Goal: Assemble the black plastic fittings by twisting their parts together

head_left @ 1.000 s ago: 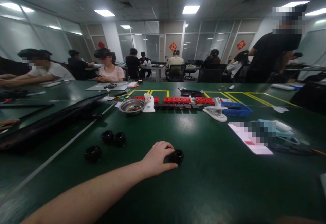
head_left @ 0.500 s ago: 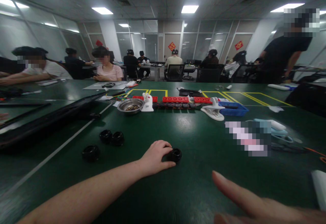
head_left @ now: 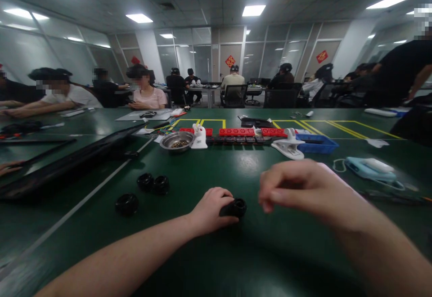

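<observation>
My left hand (head_left: pixel 214 210) is wrapped round a black round part (head_left: pixel 238 207) that rests on the green table (head_left: pixel 189 261); a ring-like opening faces right. To the right, my right hand (head_left: pixel 292 186) hovers above the table with its fingers curled together. Whether anything small is between those fingers is hidden by blur. Left of my left hand lie more black round parts: two side by side, one (head_left: pixel 145 182) next to another (head_left: pixel 161 184), and a third (head_left: pixel 127 204) nearer to me.
A metal bowl (head_left: pixel 177 142) with small pieces, a white clamp (head_left: pixel 289 146), red blocks (head_left: pixel 236 132) and a blue tray (head_left: pixel 317 144) stand further back. A long black panel (head_left: pixel 77 162) lies left. A light-blue pouch (head_left: pixel 370 170) lies right. Several people sit beyond.
My right hand has come up and forward from the lower right, and its fingers have curled. My left hand still holds the black part. The view has shifted slightly.
</observation>
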The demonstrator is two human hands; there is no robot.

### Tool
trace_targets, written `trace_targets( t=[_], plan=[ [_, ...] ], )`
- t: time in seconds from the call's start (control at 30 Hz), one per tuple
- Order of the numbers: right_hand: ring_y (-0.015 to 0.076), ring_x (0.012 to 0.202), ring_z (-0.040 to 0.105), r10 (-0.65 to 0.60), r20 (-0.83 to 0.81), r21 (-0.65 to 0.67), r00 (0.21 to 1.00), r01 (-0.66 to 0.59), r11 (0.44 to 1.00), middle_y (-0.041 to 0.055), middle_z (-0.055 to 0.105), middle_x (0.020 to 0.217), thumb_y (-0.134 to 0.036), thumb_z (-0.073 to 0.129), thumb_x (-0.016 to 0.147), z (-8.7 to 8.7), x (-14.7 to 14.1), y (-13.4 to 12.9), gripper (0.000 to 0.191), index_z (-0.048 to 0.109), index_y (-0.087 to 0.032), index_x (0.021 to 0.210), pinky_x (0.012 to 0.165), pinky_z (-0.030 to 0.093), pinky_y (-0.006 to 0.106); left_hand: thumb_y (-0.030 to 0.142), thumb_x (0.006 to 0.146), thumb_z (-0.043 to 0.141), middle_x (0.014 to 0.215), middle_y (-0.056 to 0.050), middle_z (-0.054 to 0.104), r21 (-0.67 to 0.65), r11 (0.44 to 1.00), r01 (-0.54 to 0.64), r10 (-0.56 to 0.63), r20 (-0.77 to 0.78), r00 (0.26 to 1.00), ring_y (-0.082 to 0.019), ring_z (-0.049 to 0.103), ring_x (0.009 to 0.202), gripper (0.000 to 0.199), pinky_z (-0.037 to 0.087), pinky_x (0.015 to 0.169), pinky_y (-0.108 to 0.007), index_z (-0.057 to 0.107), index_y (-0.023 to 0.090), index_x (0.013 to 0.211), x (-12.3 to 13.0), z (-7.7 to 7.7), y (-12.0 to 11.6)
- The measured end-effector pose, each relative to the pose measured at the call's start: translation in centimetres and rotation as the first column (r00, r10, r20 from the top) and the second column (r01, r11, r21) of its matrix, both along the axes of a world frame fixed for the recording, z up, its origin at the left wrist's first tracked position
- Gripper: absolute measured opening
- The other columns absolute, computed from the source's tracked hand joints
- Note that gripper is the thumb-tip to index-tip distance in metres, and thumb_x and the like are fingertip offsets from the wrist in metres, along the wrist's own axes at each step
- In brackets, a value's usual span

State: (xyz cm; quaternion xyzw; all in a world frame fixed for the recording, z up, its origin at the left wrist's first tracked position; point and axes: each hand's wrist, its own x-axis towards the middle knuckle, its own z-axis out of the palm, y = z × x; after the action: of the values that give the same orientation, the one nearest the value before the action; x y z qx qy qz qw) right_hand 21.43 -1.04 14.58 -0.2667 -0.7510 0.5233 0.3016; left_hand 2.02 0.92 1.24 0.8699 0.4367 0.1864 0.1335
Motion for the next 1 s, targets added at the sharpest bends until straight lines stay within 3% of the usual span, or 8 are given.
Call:
trace_targets(
  t=[0.1, 0.2, 0.3, 0.4, 0.57, 0.73, 0.87, 1.0],
  plan=[
    [0.0068, 0.041, 0.039, 0.026, 0.132, -0.073, 0.991, -0.016, 0.997, -0.0053, 0.043, 0.046, -0.049, 0.058, 0.069, -3.4, -2.4, 0.9, 0.037, 0.046, -0.017, 0.054, 0.040, 0.033, 0.019, 0.036, 0.070, 0.062, 0.100, -0.002, 0.053, -0.004, 1.000, -0.028, 0.028, -0.005, 1.000, -0.022, 0.047, 0.095, 0.028, 0.038, 0.084, -0.037, 0.057, 0.022, 0.094, 0.1, -0.3, 0.2],
    [0.0069, 0.042, 0.034, -0.045, 0.223, 0.237, 0.974, -0.009, 0.971, -0.0048, 0.037, 0.044, -0.038, 0.040, 0.083, -7.0, -3.9, 0.5, 0.042, 0.041, -0.016, 0.047, 0.045, 0.032, 0.021, 0.029, 0.070, 0.061, 0.103, -0.001, 0.053, -0.025, 0.999, -0.045, 0.045, -0.020, 0.999, -0.022, 0.047, 0.096, 0.024, 0.038, 0.085, -0.035, 0.058, 0.022, 0.093, 0.2, -0.7, 0.4],
    [0.0149, 0.062, 0.045, -0.252, 0.245, 0.718, 0.936, 0.000, 0.696, 0.0043, 0.053, 0.063, -0.030, 0.036, 0.085, -8.2, -4.1, 0.3, 0.033, 0.057, -0.014, 0.065, 0.062, 0.038, 0.030, 0.026, 0.073, 0.057, 0.101, 0.000, 0.054, -0.013, 0.998, -0.062, 0.062, -0.006, 0.998, -0.021, 0.047, 0.095, 0.023, 0.037, 0.086, -0.035, 0.057, 0.023, 0.095, 0.4, -1.2, 0.6],
    [0.0241, 0.084, 0.046, -0.537, 0.296, 0.841, 0.790, 0.052, 0.539, 0.0130, 0.055, 0.094, -0.038, 0.048, 0.078, -8.0, -3.9, 0.8, 0.040, 0.052, -0.011, 0.108, 0.072, 0.039, 0.038, 0.028, 0.071, 0.059, 0.101, 0.000, 0.054, -0.008, 1.000, -0.027, 0.027, 0.015, 1.000, -0.022, 0.047, 0.095, 0.024, 0.037, 0.086, -0.036, 0.058, 0.024, 0.095, 0.3, -1.3, 0.7],
    [0.0260, 0.081, 0.052, -0.606, 0.561, 0.752, 0.563, -0.041, 0.658, 0.0124, 0.058, 0.091, -0.034, 0.050, 0.078, -8.3, -4.2, 1.6, 0.061, 0.028, -0.011, 0.130, 0.071, 0.041, 0.040, 0.033, 0.068, 0.064, 0.105, -0.003, 0.053, -0.013, 1.000, -0.009, 0.010, 0.041, 0.999, -0.023, 0.045, 0.101, 0.030, 0.034, 0.090, -0.038, 0.059, 0.023, 0.096, 0.1, -0.3, 0.1],
    [0.0214, 0.091, 0.053, -0.411, 0.653, 0.589, 0.636, -0.086, 0.803, 0.0111, 0.054, 0.106, -0.015, 0.048, 0.078, -7.8, -3.9, 1.1, 0.063, 0.018, -0.014, 0.134, 0.076, 0.042, 0.032, 0.032, 0.069, 0.063, 0.107, -0.004, 0.054, -0.044, 0.999, -0.002, 0.003, 0.025, 1.000, -0.024, 0.044, 0.104, 0.033, 0.033, 0.091, -0.040, 0.058, 0.024, 0.100, 0.2, 0.4, -0.1],
    [0.0254, 0.097, 0.050, -0.459, 0.624, 0.593, 0.632, -0.002, 0.805, 0.0132, 0.049, 0.113, -0.027, 0.052, 0.076, -7.0, -3.7, 0.8, 0.066, 0.020, -0.013, 0.133, 0.077, 0.043, 0.035, 0.030, 0.070, 0.062, 0.107, -0.004, 0.053, -0.035, 0.999, 0.001, 0.000, 0.013, 1.000, -0.023, 0.045, 0.101, 0.029, 0.034, 0.089, -0.039, 0.059, 0.022, 0.098, 0.3, 0.4, 0.0],
    [0.0239, 0.084, 0.056, -0.438, 0.700, 0.562, 0.564, -0.058, 0.825, 0.0121, 0.056, 0.098, -0.020, 0.047, 0.080, -7.5, -3.7, 1.2, 0.040, 0.042, -0.012, 0.119, 0.069, 0.045, 0.034, 0.037, 0.072, 0.061, 0.104, -0.005, 0.052, -0.040, 0.999, -0.007, 0.007, 0.005, 1.000, -0.022, 0.046, 0.098, 0.028, 0.037, 0.087, -0.038, 0.059, 0.020, 0.094, 0.2, 0.4, 0.0]
  ],
)
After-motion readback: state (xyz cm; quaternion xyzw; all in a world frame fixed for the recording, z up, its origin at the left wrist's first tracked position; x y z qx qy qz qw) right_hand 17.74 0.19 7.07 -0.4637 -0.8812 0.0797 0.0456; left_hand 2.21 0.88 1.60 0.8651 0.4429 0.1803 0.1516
